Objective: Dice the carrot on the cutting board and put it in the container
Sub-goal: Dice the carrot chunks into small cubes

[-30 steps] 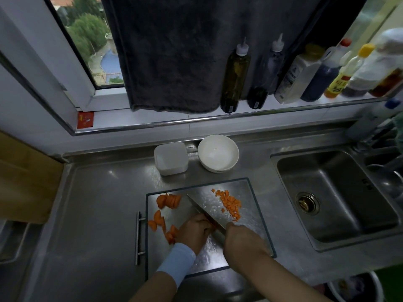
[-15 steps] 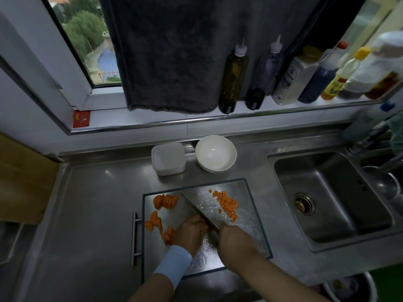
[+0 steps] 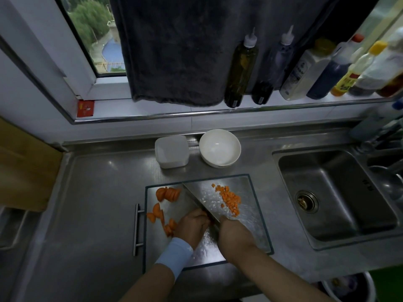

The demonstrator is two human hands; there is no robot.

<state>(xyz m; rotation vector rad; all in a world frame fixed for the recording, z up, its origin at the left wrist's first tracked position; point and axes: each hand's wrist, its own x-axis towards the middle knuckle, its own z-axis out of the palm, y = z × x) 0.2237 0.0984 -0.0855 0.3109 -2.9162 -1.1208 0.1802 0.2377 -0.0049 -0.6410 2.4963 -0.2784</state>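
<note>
Our right hand (image 3: pixel 234 235) grips the cleaver (image 3: pixel 197 200); our left hand (image 3: pixel 192 225) curls over carrot slices (image 3: pixel 172 225) on the cutting board (image 3: pixel 250 216), knuckles against the blade. A skidding slice could put that hand under the edge!

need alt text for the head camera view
On a cutting board, the right hand grips a cleaver while the left hand rests curled beside its blade. Diced carrot lies right of the blade, slices left; a white container and bowl stand behind.
</note>
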